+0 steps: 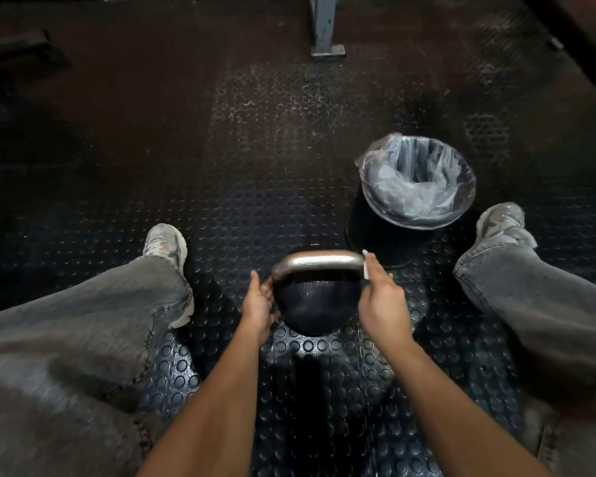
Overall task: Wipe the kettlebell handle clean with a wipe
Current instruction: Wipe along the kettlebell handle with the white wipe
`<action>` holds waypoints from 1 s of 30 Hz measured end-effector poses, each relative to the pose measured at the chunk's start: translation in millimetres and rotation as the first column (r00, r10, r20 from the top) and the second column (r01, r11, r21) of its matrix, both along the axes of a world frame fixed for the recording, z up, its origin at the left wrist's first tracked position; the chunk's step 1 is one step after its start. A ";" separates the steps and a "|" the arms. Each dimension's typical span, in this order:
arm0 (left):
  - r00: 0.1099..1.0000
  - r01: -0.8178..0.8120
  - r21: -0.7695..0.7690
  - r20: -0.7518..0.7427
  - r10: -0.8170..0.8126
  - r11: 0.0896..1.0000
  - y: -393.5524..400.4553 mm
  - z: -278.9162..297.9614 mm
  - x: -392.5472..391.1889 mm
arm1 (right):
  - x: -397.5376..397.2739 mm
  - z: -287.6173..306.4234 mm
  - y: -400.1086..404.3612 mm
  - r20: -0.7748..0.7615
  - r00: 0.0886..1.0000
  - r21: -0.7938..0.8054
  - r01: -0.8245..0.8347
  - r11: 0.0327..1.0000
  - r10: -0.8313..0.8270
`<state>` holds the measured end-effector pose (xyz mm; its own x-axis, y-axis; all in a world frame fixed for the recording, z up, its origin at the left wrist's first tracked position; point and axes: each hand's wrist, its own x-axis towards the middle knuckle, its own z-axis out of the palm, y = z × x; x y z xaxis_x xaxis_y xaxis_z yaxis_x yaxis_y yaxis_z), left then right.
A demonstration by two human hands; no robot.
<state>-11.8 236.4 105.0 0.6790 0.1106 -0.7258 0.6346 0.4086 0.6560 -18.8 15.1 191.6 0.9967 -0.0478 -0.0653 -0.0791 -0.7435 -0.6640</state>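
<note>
Sitting on the floor from what I see, legs in grey jeans spread to either side, pale worn sneakers [166, 244] at the ends. Black round-bodied kettlebell [315, 304] stands on the black studded rubber floor mat [255, 201] between the legs, right in front of me. Its bare silver metal handle [319, 260] arches over the top, running left to right.

Left hand [258, 306] rests against the left side of the kettlebell body, just under the handle's left end; fingers fairly straight, cupping the side, not wrapped round anything. Right hand [381, 297] sits at the handle's right end, fingers curled and pinching a small white wipe [365, 266]; only a thin white strip of it shows between fingers and metal, touching the handle's right bend. How much wipe is bunched in the palm I cannot tell.

Black round waste bin with a clear plastic liner [415, 182] stands on the mat beyond and to the right of the kettlebell, near my right foot. Grey metal post with a flat foot plate [326, 29] stands far back at top centre.
</note>
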 end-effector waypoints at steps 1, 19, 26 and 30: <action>1.000 0.000 0.002 0.001 0.000 1.000 0.5 -0.8 -0.1 | 8.2 3.3 0.2 -0.055 0.997 0.023 0.057 0.998 -0.056; 1.000 -0.002 -0.004 0.016 0.002 1.000 0.7 0.1 -1.0 | 25.9 15.5 21.7 -0.083 0.995 -0.063 -0.054 0.997 0.049; 1.000 -0.010 -0.017 0.016 0.010 1.000 -1.3 2.8 -0.5 | -14.6 5.9 18.6 0.044 0.978 -0.016 -0.202 0.979 0.203; 1.000 0.000 -0.008 0.019 0.000 1.000 -0.3 1.1 -1.5 | -4.6 6.7 6.3 -0.147 0.975 0.140 0.184 0.973 -0.163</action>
<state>-13.3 236.1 106.2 0.6930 0.1048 -0.7133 0.6218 0.4140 0.6648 -23.4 21.4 198.2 0.9556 -0.1986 -0.2175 -0.2941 -0.6018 -0.7425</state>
